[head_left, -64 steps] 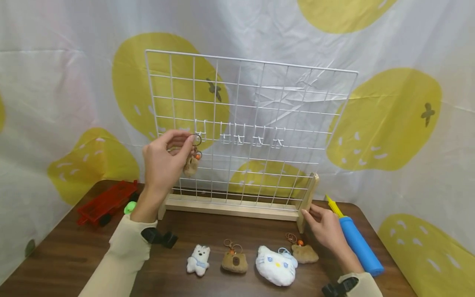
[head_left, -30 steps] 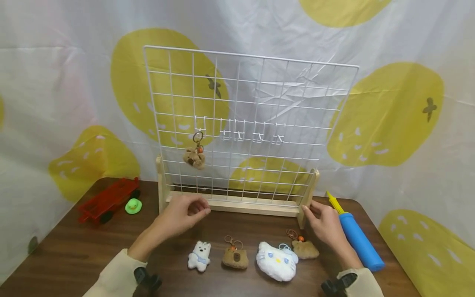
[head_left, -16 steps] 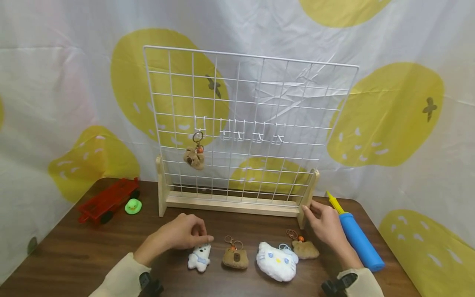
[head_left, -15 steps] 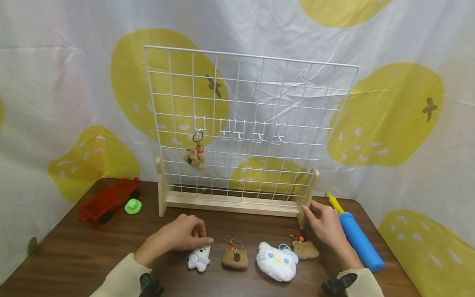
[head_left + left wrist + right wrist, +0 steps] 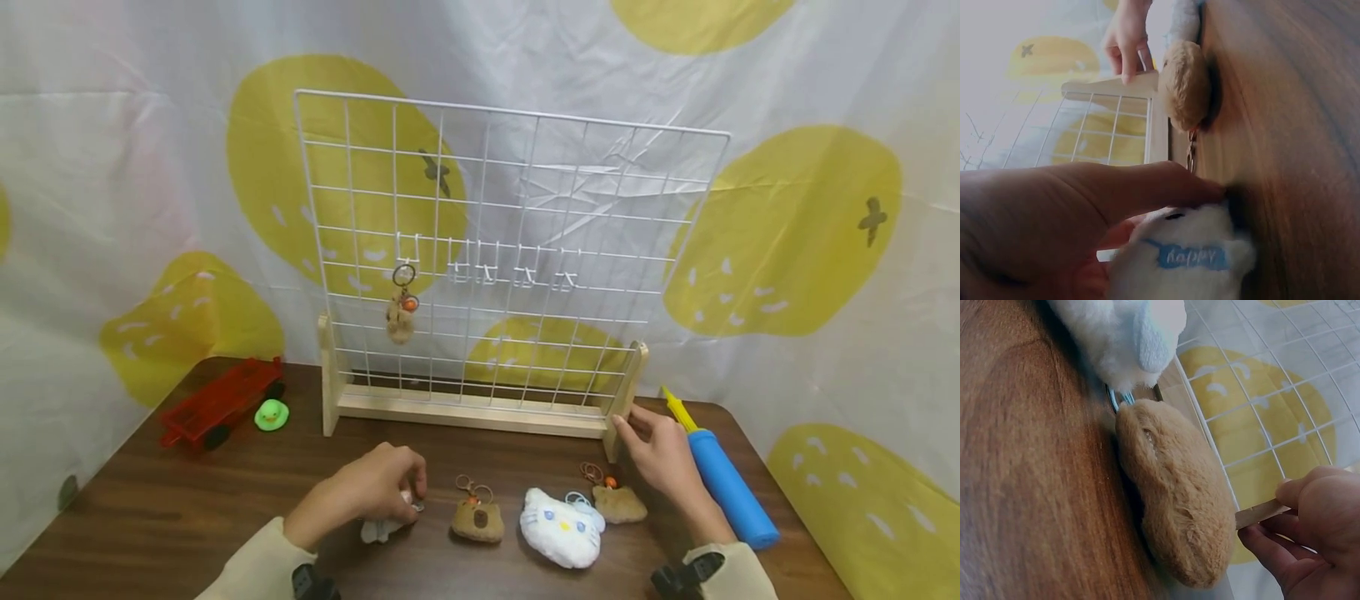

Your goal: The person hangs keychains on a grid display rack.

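In the head view my left hand (image 5: 367, 490) pinches a small white bear plush keychain (image 5: 380, 530) at the front of the table. The left wrist view shows the thumb over the bear plush (image 5: 1194, 275), whose blue scarf reads "happy". My right hand (image 5: 663, 454) grips the right wooden upright (image 5: 626, 408) of a white wire grid rack (image 5: 487, 204); in the right wrist view thumb and fingers hold the wood (image 5: 1260, 512) from both sides. A brown plush keychain (image 5: 400, 323) hangs from the leftmost of several white hooks (image 5: 525, 277).
Right of my left hand lie a brown plush keychain (image 5: 478, 522), a white cat-face plush (image 5: 562, 529) and another brown plush (image 5: 619, 504). A red toy cart (image 5: 221, 402) and a green duck (image 5: 271, 414) stand left. A blue pump (image 5: 731, 487) lies right.
My left hand has let go of the brown plush on the hook, come down to the table and taken hold of the white bear, which is now tilted. My right hand stays on the upright.
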`<state>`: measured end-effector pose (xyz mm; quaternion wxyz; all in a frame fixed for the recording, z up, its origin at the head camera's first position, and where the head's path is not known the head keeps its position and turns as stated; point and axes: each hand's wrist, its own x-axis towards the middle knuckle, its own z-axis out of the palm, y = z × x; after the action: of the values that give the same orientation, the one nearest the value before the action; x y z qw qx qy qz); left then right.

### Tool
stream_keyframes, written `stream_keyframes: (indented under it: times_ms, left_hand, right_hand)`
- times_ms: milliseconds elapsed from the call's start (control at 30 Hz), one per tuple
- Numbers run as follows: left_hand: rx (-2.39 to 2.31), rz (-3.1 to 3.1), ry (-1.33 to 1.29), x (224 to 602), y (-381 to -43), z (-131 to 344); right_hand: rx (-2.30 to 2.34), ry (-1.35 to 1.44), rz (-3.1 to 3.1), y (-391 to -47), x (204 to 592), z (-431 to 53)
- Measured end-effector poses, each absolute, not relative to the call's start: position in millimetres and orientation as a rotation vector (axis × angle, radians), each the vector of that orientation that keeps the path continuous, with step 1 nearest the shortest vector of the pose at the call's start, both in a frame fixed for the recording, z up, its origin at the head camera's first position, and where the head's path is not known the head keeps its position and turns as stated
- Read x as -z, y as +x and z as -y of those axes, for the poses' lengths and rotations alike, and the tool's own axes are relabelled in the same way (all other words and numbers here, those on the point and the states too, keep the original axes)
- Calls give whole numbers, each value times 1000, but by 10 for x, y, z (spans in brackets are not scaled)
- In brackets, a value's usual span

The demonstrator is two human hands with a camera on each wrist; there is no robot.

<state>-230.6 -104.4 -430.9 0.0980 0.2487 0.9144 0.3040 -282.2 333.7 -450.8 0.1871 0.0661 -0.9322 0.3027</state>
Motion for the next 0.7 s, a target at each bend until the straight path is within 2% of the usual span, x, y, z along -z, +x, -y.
stream_keyframes:
  times_ms: [300, 700]
  left_hand:
    - [-937, -2808, 765, 4302, -2319, 1029]
    - [-1253, -2899, 799, 4106, -2509, 981]
  right_hand:
    - [-860, 201, 2618, -2832, 4515, -3340]
    - [-855, 183, 2623, -2813, 4521, -3330]
